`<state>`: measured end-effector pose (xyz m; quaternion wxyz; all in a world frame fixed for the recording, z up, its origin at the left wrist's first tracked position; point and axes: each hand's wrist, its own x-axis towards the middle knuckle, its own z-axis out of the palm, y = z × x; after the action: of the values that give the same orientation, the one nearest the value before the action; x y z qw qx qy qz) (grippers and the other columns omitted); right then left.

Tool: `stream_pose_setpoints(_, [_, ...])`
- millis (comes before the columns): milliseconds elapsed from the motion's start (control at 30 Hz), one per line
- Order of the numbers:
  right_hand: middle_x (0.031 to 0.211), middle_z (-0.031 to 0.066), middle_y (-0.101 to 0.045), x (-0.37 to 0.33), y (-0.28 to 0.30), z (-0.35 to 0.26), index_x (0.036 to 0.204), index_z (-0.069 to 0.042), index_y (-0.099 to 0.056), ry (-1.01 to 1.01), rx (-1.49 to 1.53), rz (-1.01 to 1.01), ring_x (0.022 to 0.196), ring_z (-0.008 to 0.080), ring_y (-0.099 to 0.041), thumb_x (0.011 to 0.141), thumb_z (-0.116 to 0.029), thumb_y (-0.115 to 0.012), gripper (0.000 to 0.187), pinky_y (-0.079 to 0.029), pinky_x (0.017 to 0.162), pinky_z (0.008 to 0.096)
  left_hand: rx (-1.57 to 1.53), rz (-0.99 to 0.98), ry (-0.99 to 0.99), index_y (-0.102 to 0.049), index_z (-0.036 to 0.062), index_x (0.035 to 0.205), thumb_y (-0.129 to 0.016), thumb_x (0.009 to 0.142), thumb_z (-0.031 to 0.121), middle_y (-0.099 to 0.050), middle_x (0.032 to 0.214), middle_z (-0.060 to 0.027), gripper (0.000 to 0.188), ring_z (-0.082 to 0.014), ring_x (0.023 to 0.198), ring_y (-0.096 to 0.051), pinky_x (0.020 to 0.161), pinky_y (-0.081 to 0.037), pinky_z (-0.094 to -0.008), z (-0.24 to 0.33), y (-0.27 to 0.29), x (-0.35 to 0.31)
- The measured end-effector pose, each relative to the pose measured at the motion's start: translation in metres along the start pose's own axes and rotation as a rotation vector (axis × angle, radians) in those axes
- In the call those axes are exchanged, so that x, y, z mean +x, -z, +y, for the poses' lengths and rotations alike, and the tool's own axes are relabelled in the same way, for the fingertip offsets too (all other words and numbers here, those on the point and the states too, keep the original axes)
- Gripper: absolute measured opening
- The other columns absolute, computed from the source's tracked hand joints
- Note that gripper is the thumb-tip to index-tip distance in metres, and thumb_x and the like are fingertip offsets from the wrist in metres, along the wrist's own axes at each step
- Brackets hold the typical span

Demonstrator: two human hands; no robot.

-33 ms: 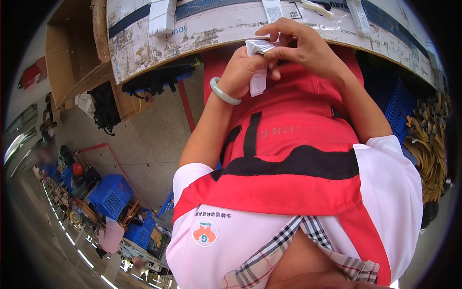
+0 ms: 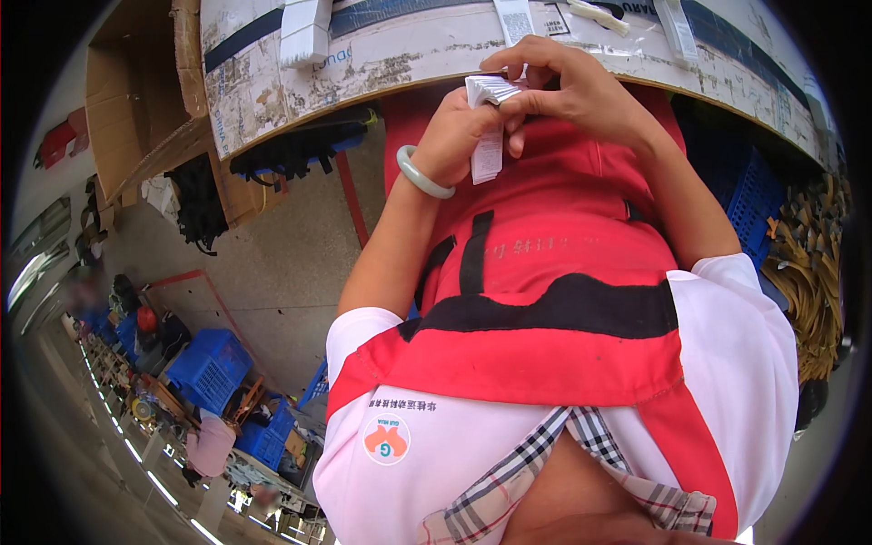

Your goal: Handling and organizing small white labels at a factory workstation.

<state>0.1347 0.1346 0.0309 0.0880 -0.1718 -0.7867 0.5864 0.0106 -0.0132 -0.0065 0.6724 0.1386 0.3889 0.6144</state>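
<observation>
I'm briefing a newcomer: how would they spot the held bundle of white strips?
Find the white worktable across the top. Just below its edge, over the red apron, the left grip holds the bundle. Unlike the tabletop stacks, it is hand-held, upper end fanned.

The person wears a pale pink-white, short-sleeved fabric shirt with a beige checked collar lined in black, white and red; its chest bears a round white badge with an orange shape, beside a row of small dark characters. Over it hangs a bright red cloth apron with broad shoulder straps, a wavy-edged black fabric band and faded lettering; a smooth, pale green bangle rings the left wrist
</observation>
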Motion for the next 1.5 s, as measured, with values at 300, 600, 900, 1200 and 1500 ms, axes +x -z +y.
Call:
stream_pose_setpoints(300, [0.071,0.0017,-0.062,0.004,0.007,0.007,0.090,0.000,-0.069,-0.142,0.285,-0.173,0.060,0.0058,-0.055,0.090,-0.016,-0.067,0.016,-0.044,0.056,0.0194,0.043,-0.063,0.151,-0.060,0.0007,0.101,-0.057,0.098,0.017,-0.050,0.069,0.0010,0.017,-0.0032,0.049,-0.035,0.044,-0.029,-0.0190,0.011,-0.014,-0.010])
stream_pose_setpoints(600, [0.088,-0.0002,-0.062,-0.003,0.012,0.008,0.108,-0.002,-0.066,-0.127,0.299,-0.060,0.076,0.0058,-0.057,0.095,-0.016,-0.063,0.020,-0.047,0.071,0.0195,-0.167,-0.073,0.113,-0.059,0.0002,0.100,-0.054,0.100,0.018,-0.049,0.067,0.0008,0.019,-0.0028,0.047,-0.031,0.042,-0.028,-0.0188,0.005,-0.012,-0.010])
stream_pose_setpoints(900, [0.086,0.0038,-0.067,-0.007,0.013,0.004,0.104,-0.001,-0.067,0.102,0.186,-0.105,0.077,0.0089,-0.063,0.092,-0.010,-0.065,0.015,-0.051,0.071,0.0210,-0.117,-0.077,0.106,-0.060,0.0015,0.099,-0.057,0.098,0.019,-0.050,0.068,0.0003,0.018,-0.0030,0.048,-0.033,0.043,-0.029,-0.0192,0.003,-0.011,-0.012])
stream_pose_setpoints(1200, [0.091,0.0109,-0.061,0.052,0.030,0.006,0.098,-0.008,-0.072,0.259,-0.643,0.432,0.088,0.0301,-0.058,0.080,-0.015,-0.072,0.020,-0.048,0.079,0.0399,0.157,0.100,0.067,-0.062,0.0016,0.103,-0.061,0.095,0.015,-0.046,0.064,0.0016,0.016,-0.0043,0.048,-0.034,0.044,-0.029,-0.0203,0.008,-0.020,-0.006])
stream_pose_setpoints(1500, [0.091,0.0090,-0.062,0.050,0.021,0.023,0.086,-0.008,-0.073,0.317,-0.484,0.430,0.093,0.0276,-0.058,0.076,-0.013,-0.074,0.011,-0.047,0.081,0.0376,0.470,0.350,-0.378,-0.068,0.0007,0.103,-0.068,0.086,0.005,-0.063,0.078,-0.0027,0.017,-0.0108,0.063,-0.056,0.056,-0.045,-0.0248,0.007,0.003,0.007])
